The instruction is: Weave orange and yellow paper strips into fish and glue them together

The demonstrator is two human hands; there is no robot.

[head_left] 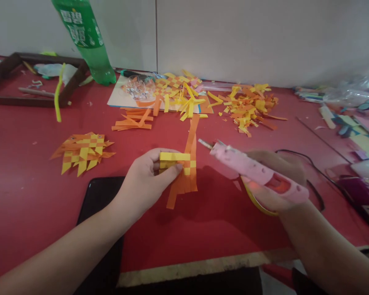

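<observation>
Our left hand (147, 176) pinched the weave (190, 169), our right hand (284, 165) gripped the gun (254, 167) — flat strips (191, 137) and light dabs seemed best.

1. The woven piece (193, 167) is formed of matt paper.
2. The glue gun (238, 160) is cased in dull pink plastic and tipped with a metal-looking nozzle (205, 144).
3. The bottle (96, 59) is moulded in glossy, translucent plastic.
4. The table (209, 233) is surfaced smooth, its edge (203, 268) worn rough.
5. The frame (21, 100) is made of matt, wood-like bars.
</observation>
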